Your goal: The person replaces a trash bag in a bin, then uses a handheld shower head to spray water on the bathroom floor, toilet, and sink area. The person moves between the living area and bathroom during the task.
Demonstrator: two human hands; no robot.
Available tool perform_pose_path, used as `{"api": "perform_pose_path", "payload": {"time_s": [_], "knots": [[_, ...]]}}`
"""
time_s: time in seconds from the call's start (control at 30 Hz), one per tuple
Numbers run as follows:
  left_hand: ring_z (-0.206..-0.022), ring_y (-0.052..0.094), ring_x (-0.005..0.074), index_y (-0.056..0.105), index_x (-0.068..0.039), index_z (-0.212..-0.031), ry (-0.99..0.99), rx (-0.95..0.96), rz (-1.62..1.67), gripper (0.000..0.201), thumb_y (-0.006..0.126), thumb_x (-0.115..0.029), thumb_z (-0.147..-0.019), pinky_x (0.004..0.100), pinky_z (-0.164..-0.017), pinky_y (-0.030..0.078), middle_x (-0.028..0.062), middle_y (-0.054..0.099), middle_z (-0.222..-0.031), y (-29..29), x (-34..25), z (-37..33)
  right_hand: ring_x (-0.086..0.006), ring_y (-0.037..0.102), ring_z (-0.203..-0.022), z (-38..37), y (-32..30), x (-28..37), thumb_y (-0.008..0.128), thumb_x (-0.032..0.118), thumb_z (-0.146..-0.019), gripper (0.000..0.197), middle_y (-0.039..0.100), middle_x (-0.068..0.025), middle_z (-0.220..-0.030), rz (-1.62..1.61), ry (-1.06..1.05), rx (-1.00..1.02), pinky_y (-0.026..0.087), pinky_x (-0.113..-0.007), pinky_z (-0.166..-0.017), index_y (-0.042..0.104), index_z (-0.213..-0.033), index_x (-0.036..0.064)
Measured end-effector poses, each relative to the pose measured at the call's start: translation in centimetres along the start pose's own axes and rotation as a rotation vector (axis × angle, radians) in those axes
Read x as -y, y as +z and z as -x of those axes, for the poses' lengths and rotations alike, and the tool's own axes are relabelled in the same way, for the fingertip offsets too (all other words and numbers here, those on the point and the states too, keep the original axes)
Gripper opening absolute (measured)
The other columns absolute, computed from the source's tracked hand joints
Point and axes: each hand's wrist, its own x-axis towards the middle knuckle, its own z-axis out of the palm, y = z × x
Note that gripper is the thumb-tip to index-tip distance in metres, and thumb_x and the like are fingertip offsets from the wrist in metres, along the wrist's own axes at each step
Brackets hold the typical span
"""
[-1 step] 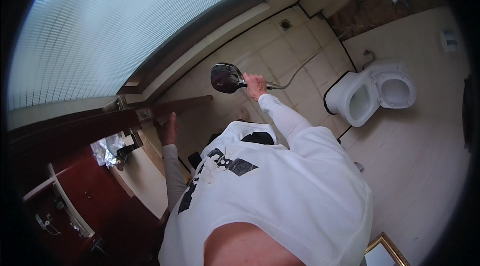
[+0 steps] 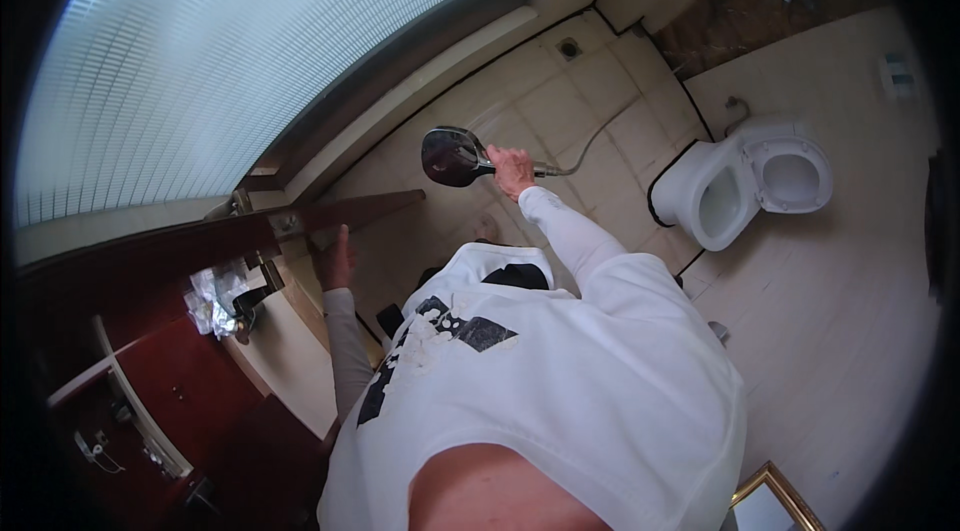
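Little has moved: right hand (image 2: 512,172) (arm (image 2: 572,233) outstretched) holds a showerhead (image 2: 452,159).

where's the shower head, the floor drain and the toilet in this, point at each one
shower head (image 2: 450,159): head view, on its dark glossy rounded part
floor drain (image 2: 569,48): head view, at its centre
toilet (image 2: 744,187): head view, on the bowl's hinge side

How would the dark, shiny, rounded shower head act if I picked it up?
The shower head would probably feel top-heavy, since it widens beyond the right hand. Its glossy surface might be slippery. The thin, curved grey hose could tug it.
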Motion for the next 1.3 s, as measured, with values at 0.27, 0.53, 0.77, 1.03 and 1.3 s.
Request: {"api": "perform_pose_path", "payload": {"time_s": [0.27,0.53,0.77,1.03,1.3], "knots": [[-0.054,0.053,0.0157,0.004,0.000,-0.128,-0.091,0.088,0.019,0.081,0.059,-0.026,-0.073,0.0240,-0.042,0.041,0.0104,0.055,-0.078,1.2,-3.8,1.5,-0.0248,0.054,-0.066,-1.8,-0.9,0.3,0.046,0.011,-0.074,0.005,0.056,-0.0066,-0.068,-0.015,-0.076,-0.057,0.038,-0.037,-0.057,0.048,-0.078,0.0120],[-0.060,0.056,0.0212,0.000,-0.006,-0.129,-0.152,0.148,-0.001,0.080,0.056,-0.025,-0.075,0.0277,-0.046,0.045,0.0151,0.054,-0.088,1.7,-1.7,2.9,-0.0309,0.051,-0.065,-1.3,-2.0,0.7,0.058,0.010,-0.063,0.020,0.055,-0.0089,-0.069,-0.376,0.255,-0.311,0.039,-0.039,-0.057,0.045,-0.078,0.0057],[-0.064,0.056,0.0230,0.002,-0.007,-0.129,-0.245,0.331,-0.097,0.078,0.055,-0.025,-0.076,0.0307,-0.049,0.046,0.0153,0.054,-0.089,1.2,0.4,1.0,-0.0123,0.045,-0.060,-0.2,-4.0,-2.9,0.062,0.004,-0.063,0.026,0.048,-0.0007,-0.069,-1.138,0.807,-1.199,0.039,-0.026,-0.057,0.043,-0.081,0.0033],[-0.068,0.056,0.0246,0.007,-0.006,-0.127,-0.332,0.486,-0.183,0.072,0.055,-0.024,-0.076,0.0332,-0.052,0.046,0.0157,0.054,-0.089,-3.3,6.1,-5.3,-0.0136,0.044,-0.056,11.2,-1.8,-9.1,0.060,0.000,-0.062,0.027,0.046,-0.0034,-0.068,-1.048,1.215,-1.939,0.037,-0.029,-0.051,0.040,-0.079,0.0044],[-0.071,0.056,0.0262,0.013,-0.005,-0.125,-0.364,0.580,-0.210,0.067,0.055,-0.023,-0.076,0.0357,-0.056,0.047,0.0161,0.055,-0.089,-5.6,11.5,-13.1,-0.0170,0.047,-0.052,15.0,0.6,-3.0,0.058,-0.006,-0.062,0.027,0.047,-0.0056,-0.065,-1.400,1.293,-1.960,0.041,-0.030,-0.048,0.041,-0.081,0.0043]]}}
